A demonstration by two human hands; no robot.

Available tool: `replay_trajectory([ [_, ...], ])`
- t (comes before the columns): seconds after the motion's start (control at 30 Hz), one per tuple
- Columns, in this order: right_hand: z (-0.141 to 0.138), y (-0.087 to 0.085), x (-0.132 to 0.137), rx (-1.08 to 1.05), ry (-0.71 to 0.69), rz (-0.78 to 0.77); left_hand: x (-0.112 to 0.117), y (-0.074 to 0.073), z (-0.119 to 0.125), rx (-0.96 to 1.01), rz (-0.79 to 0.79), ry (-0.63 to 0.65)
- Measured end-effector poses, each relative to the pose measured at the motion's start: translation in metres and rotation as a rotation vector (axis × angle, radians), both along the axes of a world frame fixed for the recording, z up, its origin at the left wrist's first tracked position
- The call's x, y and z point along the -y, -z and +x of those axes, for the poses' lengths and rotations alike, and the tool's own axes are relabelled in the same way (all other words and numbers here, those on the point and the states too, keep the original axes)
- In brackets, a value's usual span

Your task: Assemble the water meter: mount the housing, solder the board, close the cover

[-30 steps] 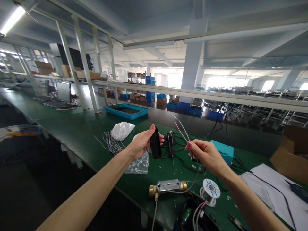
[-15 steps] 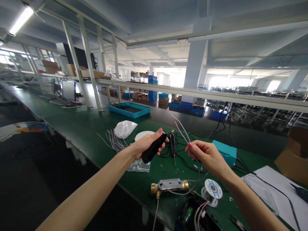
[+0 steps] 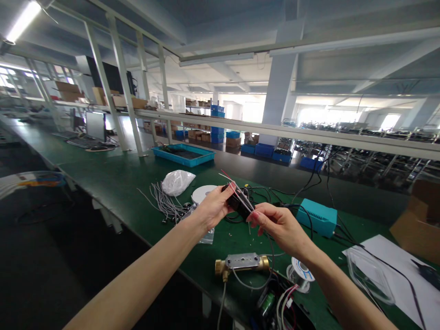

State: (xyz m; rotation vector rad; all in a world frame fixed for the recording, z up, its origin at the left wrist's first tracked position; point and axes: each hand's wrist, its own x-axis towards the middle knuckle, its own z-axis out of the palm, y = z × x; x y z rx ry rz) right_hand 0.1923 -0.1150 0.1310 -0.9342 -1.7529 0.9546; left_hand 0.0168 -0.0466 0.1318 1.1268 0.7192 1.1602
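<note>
Grey wires [image 3: 244, 200] are pinched by right hand [image 3: 277, 223] over black piece [image 3: 235, 203] gripped in left hand [image 3: 217, 206], apparently leaving tips [image 3: 227, 175] free.

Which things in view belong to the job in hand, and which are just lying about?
Part of the job, it seems:
black piece, in the left hand
grey wires, in the right hand
brass pipe, where the wires seem to lead

Apparently just lying about:
plastic bag
blue tray
cardboard box
white paper

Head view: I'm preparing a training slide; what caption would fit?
Left hand grips a long black piece; right hand pinches thin grey cables above a green workbench.
</note>
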Motion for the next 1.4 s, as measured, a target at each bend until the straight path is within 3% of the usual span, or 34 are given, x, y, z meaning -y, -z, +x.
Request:
replay_trajectory([
  [0.23, 0.015, -0.008, -0.003, -0.218, 0.057, -0.195, 0.009, 0.0, -0.014, -0.151, 0.205, -0.051],
  [0.4, 0.02, -0.006, -0.006, -0.439, 0.055, -0.336, 0.015, -0.002, -0.025, -0.564, 0.692, -0.062],
  [0.47, 0.02, -0.006, -0.007, -0.456, 0.055, -0.348, 0.015, 0.0, -0.026, -0.617, 0.779, -0.093],
  [0.57, 0.022, -0.008, -0.006, -0.476, 0.071, -0.354, 0.013, 0.002, -0.027, -0.578, 0.681, -0.07],
  [0.67, 0.027, -0.01, 0.0, -0.429, 0.125, -0.294, 0.008, 0.005, -0.032, -0.488, 0.439, -0.006],
  [0.77, 0.031, -0.01, 0.009, -0.22, 0.166, -0.188, 0.0, 0.004, -0.04, -0.373, 0.201, 0.093],
  [0.9, 0.029, -0.008, 0.017, 0.032, 0.203, -0.135, -0.005, 0.0, -0.046, -0.258, 0.01, 0.191],
  [1.07, 0.025, -0.003, 0.014, 0.109, 0.207, -0.151, -0.001, -0.001, -0.042, -0.16, -0.093, 0.226],
  [1.4, 0.023, 0.0, 0.005, 0.162, 0.269, -0.157, 0.001, 0.0, -0.04, -0.118, -0.15, 0.253],
])
